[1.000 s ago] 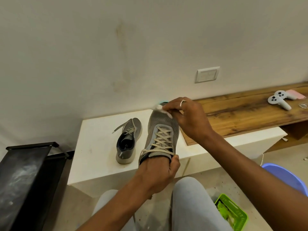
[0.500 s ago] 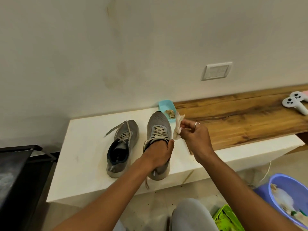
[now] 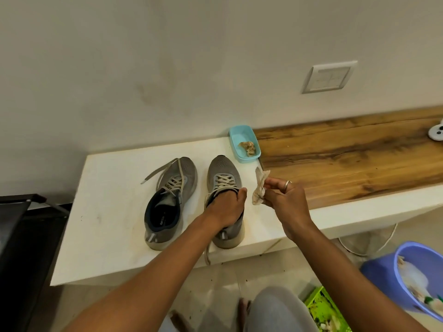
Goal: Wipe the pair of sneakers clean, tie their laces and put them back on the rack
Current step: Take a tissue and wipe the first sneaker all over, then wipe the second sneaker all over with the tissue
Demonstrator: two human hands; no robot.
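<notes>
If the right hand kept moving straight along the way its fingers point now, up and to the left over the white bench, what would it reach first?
Probably the blue tray with the crumpled wipe inside. The right hand, pinching a dirty wipe, points roughly that way, passing right of the sneaker. Depth is hard to judge.

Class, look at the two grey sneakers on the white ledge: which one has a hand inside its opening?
The right sneaker, nearer the blue tray: the left hand fills its opening. The left sneaker lies untouched, its dark lining showing.

Even soft indoor light, faint shadows, wide-angle edge bending, slight softness.
</notes>
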